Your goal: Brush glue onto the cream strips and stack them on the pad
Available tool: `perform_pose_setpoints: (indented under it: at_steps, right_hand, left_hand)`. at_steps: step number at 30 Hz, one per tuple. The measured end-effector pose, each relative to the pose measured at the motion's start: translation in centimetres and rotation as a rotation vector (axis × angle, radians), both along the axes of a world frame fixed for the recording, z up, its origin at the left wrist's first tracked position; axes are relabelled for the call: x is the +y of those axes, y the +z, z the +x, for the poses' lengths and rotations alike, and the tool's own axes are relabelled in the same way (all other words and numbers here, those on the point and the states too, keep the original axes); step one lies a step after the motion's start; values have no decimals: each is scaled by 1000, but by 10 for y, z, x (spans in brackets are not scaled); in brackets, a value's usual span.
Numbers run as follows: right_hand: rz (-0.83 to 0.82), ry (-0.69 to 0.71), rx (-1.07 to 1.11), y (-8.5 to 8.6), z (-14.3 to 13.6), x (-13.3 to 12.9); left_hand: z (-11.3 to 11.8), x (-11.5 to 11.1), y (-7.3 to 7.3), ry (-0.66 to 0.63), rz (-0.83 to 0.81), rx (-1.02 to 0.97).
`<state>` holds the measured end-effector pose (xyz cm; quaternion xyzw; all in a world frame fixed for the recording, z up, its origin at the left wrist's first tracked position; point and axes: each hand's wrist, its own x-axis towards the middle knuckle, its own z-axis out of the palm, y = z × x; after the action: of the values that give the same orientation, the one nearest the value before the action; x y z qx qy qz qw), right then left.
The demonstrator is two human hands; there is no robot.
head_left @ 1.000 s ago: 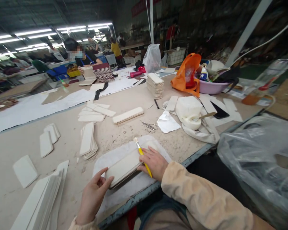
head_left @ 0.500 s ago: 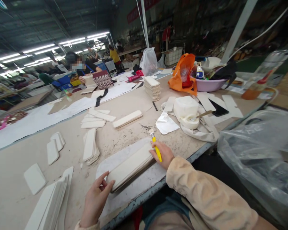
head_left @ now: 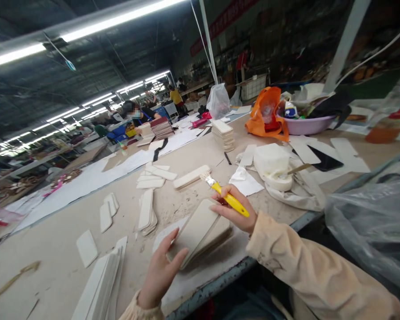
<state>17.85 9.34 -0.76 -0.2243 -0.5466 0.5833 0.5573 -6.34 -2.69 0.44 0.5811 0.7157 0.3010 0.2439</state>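
A pale, round-cornered panel [head_left: 197, 229] is tilted up at an angle over a stack of like panels [head_left: 216, 235] close to me. My left hand [head_left: 163, 264] grips its near left end, thumb on one side and fingers on the other. In my right hand [head_left: 238, 211] is a paintbrush [head_left: 231, 198] with a yellow handle, its bristles pointing up and left. Those fingertips also touch the panel's far right end. White paper [head_left: 205, 278] lies under the stack.
Several loose panels [head_left: 148, 211] lie left and beyond. A white tub [head_left: 273, 162] with a stick stands at right, before an orange bag [head_left: 266, 115] and purple basin [head_left: 306, 126]. A clear plastic bag [head_left: 370, 226] hangs by the table edge [head_left: 216, 286]. A co-worker [head_left: 142, 115] sits far off.
The top panel has been lifted and turned off the stack. The brush has swung up and left in my right hand. The view has shifted left, so things appear farther right.
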Motion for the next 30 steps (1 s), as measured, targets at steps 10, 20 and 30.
perform_pose_setpoints:
  at_steps: [10,20,30]
  right_hand:
    - [-6,-38,-75,-11,40,42]
    - [-2,-232,-206,-33,74,67]
    - [18,-271,-216,-36,78,70]
  left_hand:
    - [113,9,-20,-11,-173,-533]
    - [171,21,-38,97,-403,-1206]
    - [177,0,-50,-23,-569,-1265]
